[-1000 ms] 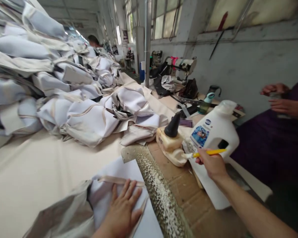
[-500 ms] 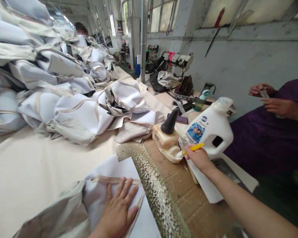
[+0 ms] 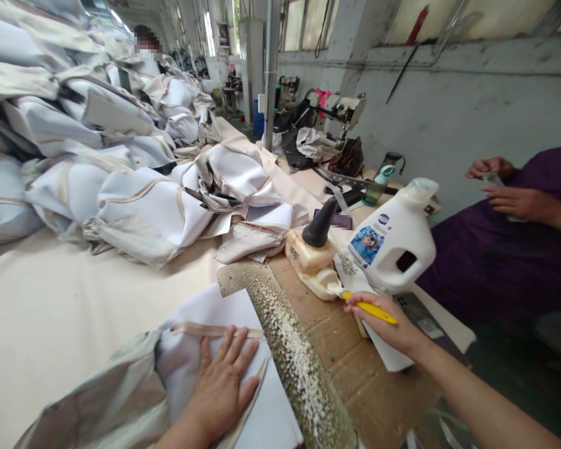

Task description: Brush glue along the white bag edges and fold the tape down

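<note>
My left hand (image 3: 224,380) lies flat with fingers spread on a white fabric piece (image 3: 187,312), just below a beige strip (image 3: 196,328) across it. Grey fabric (image 3: 107,386) is bunched to its left. In my right hand (image 3: 383,321) is a brush with a yellow handle (image 3: 369,307), gripped between thumb and fingers. Its whitened bristle end is at the open front of a stained cream-coloured container (image 3: 308,259), which has a black cone-shaped top (image 3: 318,226). A board crusted with white specks (image 3: 294,349) runs between the fabric and the brown cardboard (image 3: 318,315).
A large white jug (image 3: 402,237) stands right of the container, with a green bottle (image 3: 376,190) behind it. White and grey fabric pieces (image 3: 135,199) are heaped at left. Another person in purple (image 3: 495,249) stands at right, both hands raised. A sewing machine (image 3: 341,106) is farther back.
My right hand has drawn back and down slightly, and the brush handle now slopes down toward me instead of up. My left hand stays on the fabric. The view has shifted slightly.
</note>
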Tool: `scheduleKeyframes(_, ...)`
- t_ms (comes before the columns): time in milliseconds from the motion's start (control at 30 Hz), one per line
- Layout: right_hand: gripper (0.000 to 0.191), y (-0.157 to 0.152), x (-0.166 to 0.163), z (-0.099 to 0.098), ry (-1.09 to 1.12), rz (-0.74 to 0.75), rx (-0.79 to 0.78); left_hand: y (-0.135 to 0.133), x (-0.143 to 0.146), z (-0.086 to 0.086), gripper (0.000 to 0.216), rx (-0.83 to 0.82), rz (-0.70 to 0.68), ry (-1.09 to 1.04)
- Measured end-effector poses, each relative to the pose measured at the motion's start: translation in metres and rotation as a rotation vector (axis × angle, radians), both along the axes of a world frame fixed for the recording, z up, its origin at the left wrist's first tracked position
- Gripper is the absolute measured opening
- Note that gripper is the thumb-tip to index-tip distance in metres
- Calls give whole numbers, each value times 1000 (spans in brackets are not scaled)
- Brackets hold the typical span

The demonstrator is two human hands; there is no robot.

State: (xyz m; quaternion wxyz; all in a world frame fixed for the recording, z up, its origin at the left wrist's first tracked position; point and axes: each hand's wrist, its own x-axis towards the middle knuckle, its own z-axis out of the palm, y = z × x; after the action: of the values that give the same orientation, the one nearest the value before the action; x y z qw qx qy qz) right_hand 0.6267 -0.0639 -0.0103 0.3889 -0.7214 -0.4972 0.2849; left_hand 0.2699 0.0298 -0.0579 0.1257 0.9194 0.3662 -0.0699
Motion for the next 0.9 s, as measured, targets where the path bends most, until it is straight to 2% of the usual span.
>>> scheduleKeyframes(133,24,-12,-4,4,111,-22,-33,-1,2,0,53,-2,15,7)
scheduleKeyframes(300,30,3,-3,-2,69,-176,91,-1,1,0,53,5,9,2)
scheduleKeyframes(400,33,9,-5,-7,92,-250,83,-1,1,1,53,8,1,13)
scheduleKeyframes(533,31,5,-12,6,84,-255,32,1,4,2,52,11,35,91)
scheduleKeyframes(633,27,4,-16,18,44,-285,59,3,9,3,52,13,52,156)
scheduleKeyframes(700,29,7,-16,17,50,-310,105,4,12,5,53,0,53,191)
scheduleKeyframes(767,31,9,-14,9,53,-281,160,5,15,6,53,-5,56,218)
scheduleKeyframes(900,25,3,-14,-6,76,-80,168,5,19,10,52,18,76,245)
